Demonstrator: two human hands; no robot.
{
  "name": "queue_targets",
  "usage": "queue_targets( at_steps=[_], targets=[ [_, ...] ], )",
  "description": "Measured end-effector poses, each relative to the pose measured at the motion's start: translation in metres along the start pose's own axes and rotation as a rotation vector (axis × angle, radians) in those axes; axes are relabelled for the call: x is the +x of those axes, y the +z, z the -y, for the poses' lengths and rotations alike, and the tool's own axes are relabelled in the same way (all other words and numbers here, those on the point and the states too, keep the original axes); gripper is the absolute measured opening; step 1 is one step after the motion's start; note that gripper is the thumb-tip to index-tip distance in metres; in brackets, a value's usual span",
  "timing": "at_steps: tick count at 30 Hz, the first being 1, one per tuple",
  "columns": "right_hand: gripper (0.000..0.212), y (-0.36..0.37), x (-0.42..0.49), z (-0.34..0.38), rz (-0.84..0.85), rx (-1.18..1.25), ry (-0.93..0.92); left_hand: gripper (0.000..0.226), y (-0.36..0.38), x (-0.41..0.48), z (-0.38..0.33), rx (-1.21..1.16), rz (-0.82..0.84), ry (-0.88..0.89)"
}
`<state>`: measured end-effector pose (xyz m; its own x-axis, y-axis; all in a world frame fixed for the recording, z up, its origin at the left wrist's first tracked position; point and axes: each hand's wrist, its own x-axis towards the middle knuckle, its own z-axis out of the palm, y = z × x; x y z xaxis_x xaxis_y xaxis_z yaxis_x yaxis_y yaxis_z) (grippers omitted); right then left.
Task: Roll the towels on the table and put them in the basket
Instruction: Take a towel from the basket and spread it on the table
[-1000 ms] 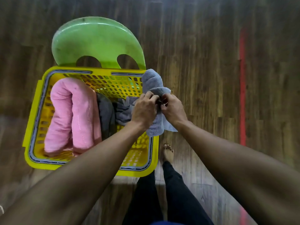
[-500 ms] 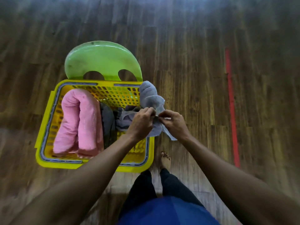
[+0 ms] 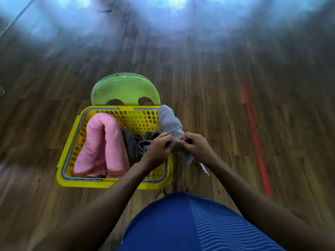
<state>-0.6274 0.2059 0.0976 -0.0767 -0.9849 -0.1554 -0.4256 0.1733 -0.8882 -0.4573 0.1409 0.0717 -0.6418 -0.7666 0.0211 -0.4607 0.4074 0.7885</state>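
- The grey towel [image 3: 170, 122] is seen rolled into a tight cylinder and held in the air at centre frame. It sits over the right edge of the yellow basket [image 3: 116, 185], not yet inside it.
- The roll's upper end is tilted toward the basket's upper-right corner. A loose tail with a pale tag [image 3: 204, 169] hangs down toward the lower right.
- The left hand [image 3: 159, 146] is curled round the lower-middle part of the roll. The right hand [image 3: 195, 146] pinches the same stretch from the other side, and the fingertips of the two hands nearly meet.
- Inside the basket, a pink towel [image 3: 101, 142] is noted bent into an arch along the left side. A dark grey towel [image 3: 130, 144] lies crumpled just beside it at the centre.
- A green chair back [image 3: 125, 89] is seen directly above the basket in the frame. The basket appears to rest on that chair, though the seat is hidden.
- Step judged: the roll is being finished, with the free end secured before placing.
- Next move judged: the tail should be tucked or held against the roll so it does not unwind. The roll should then be shifted left and lowered into the open space at the right of the basket, beside the dark grey towel.
- Risk noted: the roll may slacken on release.
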Motion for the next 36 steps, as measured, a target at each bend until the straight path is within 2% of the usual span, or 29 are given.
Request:
queue_targets(
  at_steps=[7,10,14,17,20,24,28,31,33,36],
  targets=[
    [0.012,-0.003,0.022,0.023,-0.053,-0.065,-0.058,0.021,-0.013,0.014,0.003,-0.051,-0.047,-0.053],
    [0.011,0.001,0.024,0.026,-0.028,-0.075,-0.058,0.024,-0.008,0.008,0.02,-0.02,-0.029,-0.126],
    [0.01,0.004,0.023,0.024,-0.007,-0.076,-0.05,0.007,-0.004,-0.01,0.053,0.08,-0.058,-0.283],
    [0.008,0.002,0.024,0.019,0.012,-0.077,-0.025,0.012,-0.01,-0.019,0.056,0.109,-0.044,-0.336],
    [0.008,-0.003,0.026,0.012,-0.011,-0.067,0.0,0.015,-0.026,-0.016,0.054,0.01,0.016,-0.342],
    [0.007,-0.014,0.029,0.005,0.003,-0.065,0.015,0.014,-0.049,-0.003,0.057,-0.047,0.097,-0.263],
    [0.008,-0.018,0.032,-0.003,-0.055,-0.077,0.061,0.019,-0.06,0.012,0.046,-0.025,0.024,-0.17],
    [0.009,-0.02,0.038,-0.013,-0.072,-0.109,0.132,0.029,-0.064,0.025,0.029,-0.005,0.035,-0.092],
    [0.009,-0.019,0.044,-0.012,-0.025,-0.106,0.155,0.03,-0.066,0.034,0.02,0.029,0.032,-0.045],
    [0.022,-0.006,0.053,0.003,0.097,-0.056,0.096,0.025,-0.066,0.047,0.012,0.082,0.043,0.022]
  ],
)
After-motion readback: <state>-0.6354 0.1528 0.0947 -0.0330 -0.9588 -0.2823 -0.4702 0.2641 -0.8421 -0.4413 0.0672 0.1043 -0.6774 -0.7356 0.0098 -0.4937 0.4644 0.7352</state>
